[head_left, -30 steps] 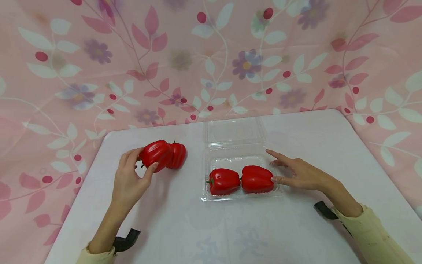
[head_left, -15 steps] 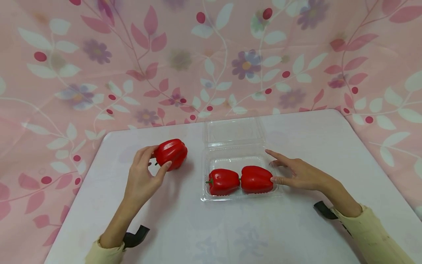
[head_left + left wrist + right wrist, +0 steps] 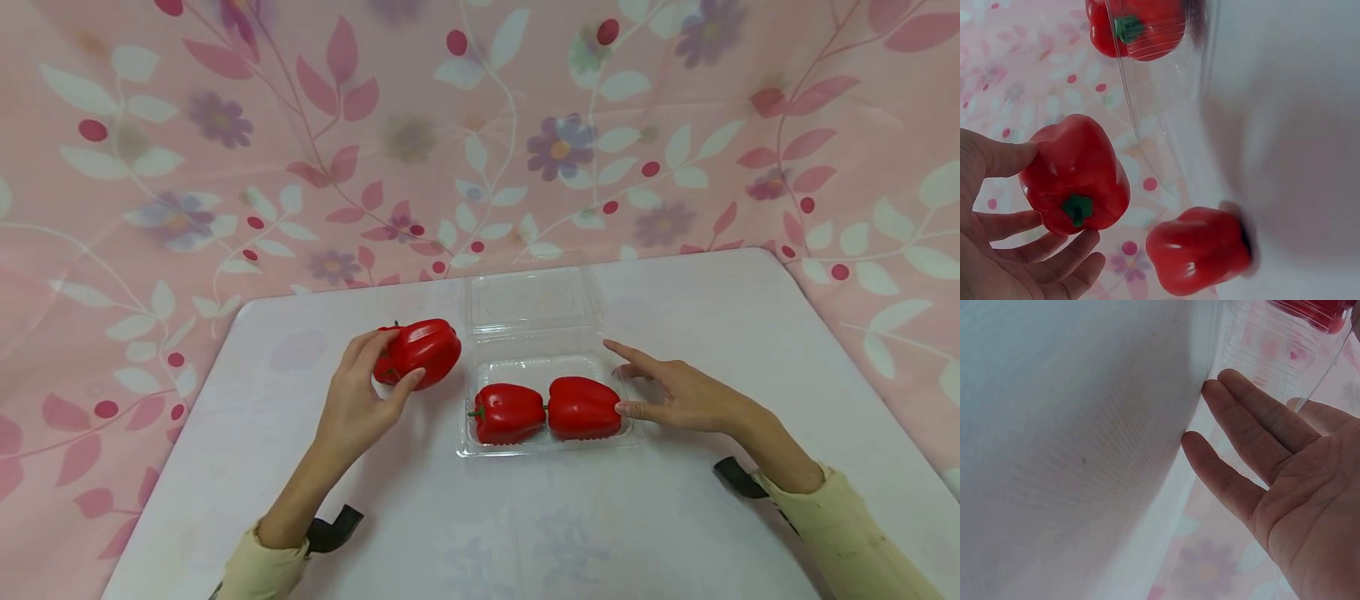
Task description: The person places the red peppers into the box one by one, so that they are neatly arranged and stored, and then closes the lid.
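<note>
My left hand (image 3: 363, 396) grips a red bell pepper (image 3: 431, 350) between thumb and fingers, raised off the table; its green stem shows in the left wrist view. A second red bell pepper (image 3: 1197, 250) lies on the table, partly hidden behind the held one in the head view. To the right stands a clear plastic clamshell box (image 3: 495, 452) with its lid laid back. Two red bell peppers, a left one (image 3: 510, 413) and a right one (image 3: 585, 407), lie end to end along its near side. My right hand (image 3: 686, 396) rests at the box's right edge, fingers extended.
The box's transparent lid (image 3: 534, 298) reaches toward the back edge of the white table (image 3: 465, 517). Behind hangs a pink floral cloth (image 3: 412, 133). Dark curved mounts sit at both wrists.
My left hand has carried its bell pepper to the right, past the one on the table and closer to the box. The right hand stays in place.
</note>
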Action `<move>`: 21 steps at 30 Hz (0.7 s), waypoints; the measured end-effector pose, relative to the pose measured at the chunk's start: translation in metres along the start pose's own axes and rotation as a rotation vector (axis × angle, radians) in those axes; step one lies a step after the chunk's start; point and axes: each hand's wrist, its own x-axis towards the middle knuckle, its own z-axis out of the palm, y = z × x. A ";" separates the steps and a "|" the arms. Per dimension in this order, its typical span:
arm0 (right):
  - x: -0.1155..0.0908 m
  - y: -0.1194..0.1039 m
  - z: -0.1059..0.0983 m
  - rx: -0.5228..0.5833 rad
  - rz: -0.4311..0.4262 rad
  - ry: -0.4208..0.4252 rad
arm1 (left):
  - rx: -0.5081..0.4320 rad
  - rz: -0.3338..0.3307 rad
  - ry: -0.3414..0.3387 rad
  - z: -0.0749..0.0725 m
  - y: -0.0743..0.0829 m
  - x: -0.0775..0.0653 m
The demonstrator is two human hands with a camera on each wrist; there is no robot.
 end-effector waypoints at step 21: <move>0.000 -0.001 0.000 -0.011 0.000 0.000 | -0.075 0.030 -0.054 0.026 0.018 0.013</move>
